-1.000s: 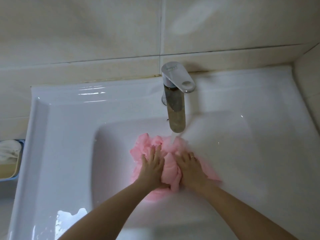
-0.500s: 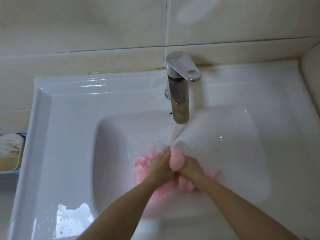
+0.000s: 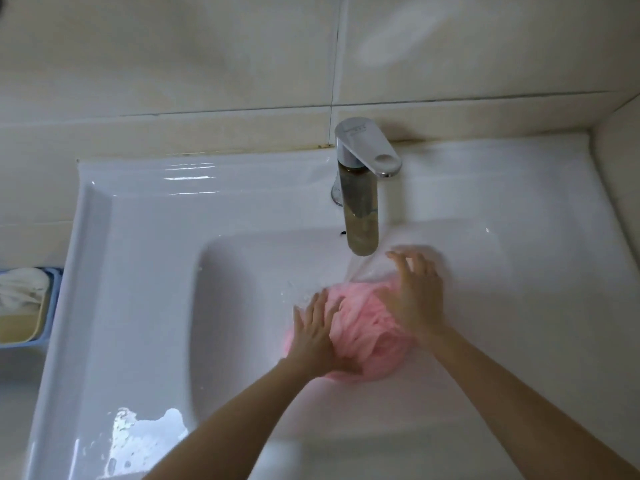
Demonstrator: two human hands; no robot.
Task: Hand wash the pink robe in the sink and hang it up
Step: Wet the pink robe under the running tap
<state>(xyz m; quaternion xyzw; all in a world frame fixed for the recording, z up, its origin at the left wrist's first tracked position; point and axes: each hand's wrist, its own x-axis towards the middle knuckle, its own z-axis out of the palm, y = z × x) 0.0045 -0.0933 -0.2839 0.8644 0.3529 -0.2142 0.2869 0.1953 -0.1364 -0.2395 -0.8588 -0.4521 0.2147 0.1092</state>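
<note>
The pink robe [image 3: 360, 323] lies bunched in a wet heap at the bottom of the white sink [image 3: 145, 258], just below the tap. My left hand [image 3: 317, 332] rests flat on the heap's left side with its fingers spread. My right hand [image 3: 417, 292] lies on the heap's right side, fingers straight and spread, reaching up under the running water. Water streams from the chrome tap [image 3: 362, 202] onto the robe and my right fingers. Much of the robe is hidden beneath both hands.
A tiled wall [image 3: 207, 64] rises right behind the sink and at the right. A blue soap dish [image 3: 24, 306] holding a cloth and soap sits to the left of the sink. Suds lie on the sink's front left rim [image 3: 145, 434].
Half a second ago both hands squeezed a pink wad together under the tap. They have let go and spread flat on the heap, the right hand moving up and right.
</note>
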